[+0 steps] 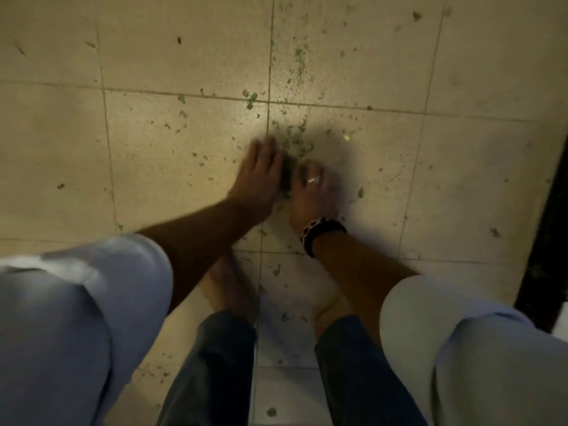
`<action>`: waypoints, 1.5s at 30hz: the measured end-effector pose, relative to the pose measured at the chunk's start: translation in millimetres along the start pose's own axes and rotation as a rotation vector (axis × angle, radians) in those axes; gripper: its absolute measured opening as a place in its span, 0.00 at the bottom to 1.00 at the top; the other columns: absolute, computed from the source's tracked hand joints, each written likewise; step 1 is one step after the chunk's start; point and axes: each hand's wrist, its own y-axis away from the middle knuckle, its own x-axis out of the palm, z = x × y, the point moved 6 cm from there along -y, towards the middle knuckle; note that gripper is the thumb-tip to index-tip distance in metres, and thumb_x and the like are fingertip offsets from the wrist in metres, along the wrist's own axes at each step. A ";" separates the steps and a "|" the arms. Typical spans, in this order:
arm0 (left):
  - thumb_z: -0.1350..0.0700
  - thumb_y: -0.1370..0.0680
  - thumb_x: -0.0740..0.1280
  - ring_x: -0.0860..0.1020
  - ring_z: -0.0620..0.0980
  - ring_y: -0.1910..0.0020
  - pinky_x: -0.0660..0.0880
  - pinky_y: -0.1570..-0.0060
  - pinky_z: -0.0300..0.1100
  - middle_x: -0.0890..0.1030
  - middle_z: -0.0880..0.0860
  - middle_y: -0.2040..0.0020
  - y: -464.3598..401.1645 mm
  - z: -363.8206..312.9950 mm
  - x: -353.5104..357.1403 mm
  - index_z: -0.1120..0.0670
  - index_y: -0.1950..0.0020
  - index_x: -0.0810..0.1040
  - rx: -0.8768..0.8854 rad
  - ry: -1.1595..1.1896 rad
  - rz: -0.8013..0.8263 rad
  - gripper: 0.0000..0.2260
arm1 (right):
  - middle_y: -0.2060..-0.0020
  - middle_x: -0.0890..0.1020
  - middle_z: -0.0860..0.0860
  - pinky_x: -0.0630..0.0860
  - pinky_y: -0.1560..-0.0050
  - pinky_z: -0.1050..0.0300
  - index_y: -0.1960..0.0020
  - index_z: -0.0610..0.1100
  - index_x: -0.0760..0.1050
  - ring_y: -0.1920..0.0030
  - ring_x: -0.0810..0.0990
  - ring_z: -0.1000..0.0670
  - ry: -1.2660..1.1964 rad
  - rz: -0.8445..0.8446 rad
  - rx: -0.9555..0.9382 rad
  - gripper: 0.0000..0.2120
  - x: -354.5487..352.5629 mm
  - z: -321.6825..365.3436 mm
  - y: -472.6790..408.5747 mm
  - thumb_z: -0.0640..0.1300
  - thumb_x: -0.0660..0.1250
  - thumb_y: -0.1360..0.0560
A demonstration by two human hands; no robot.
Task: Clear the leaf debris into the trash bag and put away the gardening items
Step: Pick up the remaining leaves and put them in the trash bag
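Note:
Small green leaf bits lie scattered over the beige tiled floor point(184, 56). A denser heap of leaf debris point(295, 142) sits just beyond my fingertips. My left hand point(256, 176) lies flat on the floor with straight fingers at the heap's left side. My right hand point(313, 186), with a ring and a dark wrist strap, lies palm down at the heap's right side. Between the two hands a dark clump of leaves point(287, 176) is pressed together. Both hands are blurred. No trash bag is in view.
My bare feet point(227, 290) stand on the tiles under my arms, with dark trousers and pale sleeves below. A dark edge point(544, 241) runs down the right side of the floor. More loose leaf bits point(250, 98) lie farther out on the tiles.

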 end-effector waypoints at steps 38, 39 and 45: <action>0.60 0.24 0.70 0.73 0.47 0.46 0.73 0.48 0.36 0.74 0.52 0.40 104.2 -23.4 37.5 0.56 0.29 0.70 -0.549 0.805 -0.299 0.24 | 0.32 0.69 0.38 0.68 0.33 0.49 0.26 0.38 0.59 0.32 0.68 0.39 -0.639 -0.055 0.585 0.30 48.8 -3.1 59.6 0.37 0.63 0.25; 0.62 0.23 0.68 0.75 0.47 0.46 0.76 0.48 0.36 0.76 0.52 0.41 101.9 -18.5 31.1 0.56 0.30 0.71 -0.537 0.829 -0.336 0.22 | 0.33 0.69 0.37 0.69 0.33 0.47 0.26 0.38 0.59 0.32 0.68 0.38 -0.650 -0.055 0.493 0.32 41.1 -1.6 49.9 0.34 0.63 0.28; 0.66 0.20 0.60 0.73 0.57 0.41 0.69 0.42 0.38 0.70 0.62 0.34 74.3 33.3 -12.0 0.59 0.26 0.65 -0.420 0.461 -0.402 0.23 | 0.33 0.67 0.39 0.75 0.41 0.47 0.24 0.42 0.57 0.37 0.71 0.39 -0.289 -0.165 0.213 0.35 -16.2 -37.0 0.4 0.33 0.65 0.28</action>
